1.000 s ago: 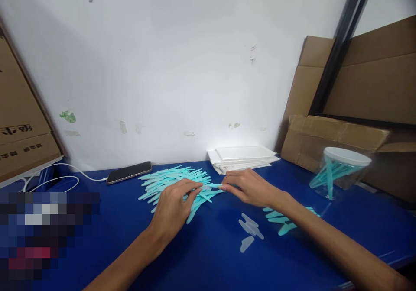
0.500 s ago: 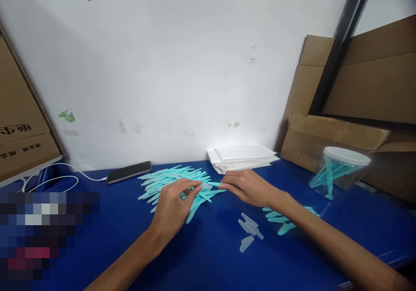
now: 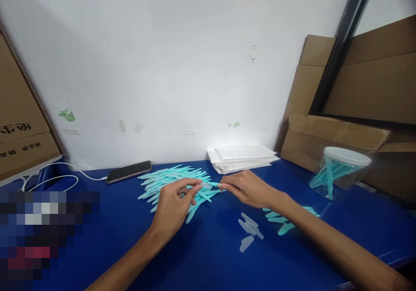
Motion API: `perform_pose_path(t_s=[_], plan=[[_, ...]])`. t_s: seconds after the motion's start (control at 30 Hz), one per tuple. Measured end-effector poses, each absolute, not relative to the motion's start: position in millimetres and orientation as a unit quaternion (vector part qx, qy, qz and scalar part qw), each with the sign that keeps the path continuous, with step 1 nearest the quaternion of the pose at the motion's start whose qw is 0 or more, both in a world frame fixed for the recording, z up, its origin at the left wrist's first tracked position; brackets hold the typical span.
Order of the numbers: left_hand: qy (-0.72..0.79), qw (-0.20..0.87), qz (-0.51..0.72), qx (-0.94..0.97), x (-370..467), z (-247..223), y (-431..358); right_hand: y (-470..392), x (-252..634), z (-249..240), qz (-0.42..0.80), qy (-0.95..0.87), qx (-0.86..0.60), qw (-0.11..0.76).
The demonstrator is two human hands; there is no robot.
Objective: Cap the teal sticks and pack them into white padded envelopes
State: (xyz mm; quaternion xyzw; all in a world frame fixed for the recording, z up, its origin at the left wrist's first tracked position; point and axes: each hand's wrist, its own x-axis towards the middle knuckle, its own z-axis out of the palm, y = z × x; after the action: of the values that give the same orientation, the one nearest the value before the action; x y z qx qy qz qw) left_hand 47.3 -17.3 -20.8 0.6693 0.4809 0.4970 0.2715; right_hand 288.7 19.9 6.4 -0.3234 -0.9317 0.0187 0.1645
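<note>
My right hand point(image 3: 242, 188) pinches one end of a thin turquoise eyebrow razor point(image 3: 213, 183), held level above the table. My left hand point(image 3: 178, 198) grips the razor's other end, where a clear blade cap point(image 3: 204, 185) shows at the fingertips. Whether the cap sits fully on the blade is too small to tell. Under and behind my left hand spreads a pile of turquoise razors point(image 3: 162, 180). Several loose translucent caps point(image 3: 250, 227) lie on the blue table below my right hand. More razors point(image 3: 276, 217) lie beside my right forearm, which partly covers them.
A clear tub with a white lid point(image 3: 347, 156) holds more razors at the right, by cardboard boxes point(image 3: 334, 130). White flat packets point(image 3: 243, 154) lie against the wall. A phone point(image 3: 129, 172) with a white cable point(image 3: 86, 174) lies at the back left.
Both hands stay almost in place over the pile. My left fingers have shifted slightly on the cap end, with another fingertip now showing below the thumb.
</note>
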Motion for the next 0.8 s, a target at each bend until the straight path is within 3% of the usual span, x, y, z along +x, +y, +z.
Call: perform_pose_path(t_s=[0.23,0.8], plan=[[0.484,0.332,0.493,0.642,50,-20,-18,19,289,6,0.009,-0.930,-0.329,0.162],[0.489,0.343,0.442,0.669,58,-16,-27,9,280,4,0.032,-0.944,-0.295,0.147]])
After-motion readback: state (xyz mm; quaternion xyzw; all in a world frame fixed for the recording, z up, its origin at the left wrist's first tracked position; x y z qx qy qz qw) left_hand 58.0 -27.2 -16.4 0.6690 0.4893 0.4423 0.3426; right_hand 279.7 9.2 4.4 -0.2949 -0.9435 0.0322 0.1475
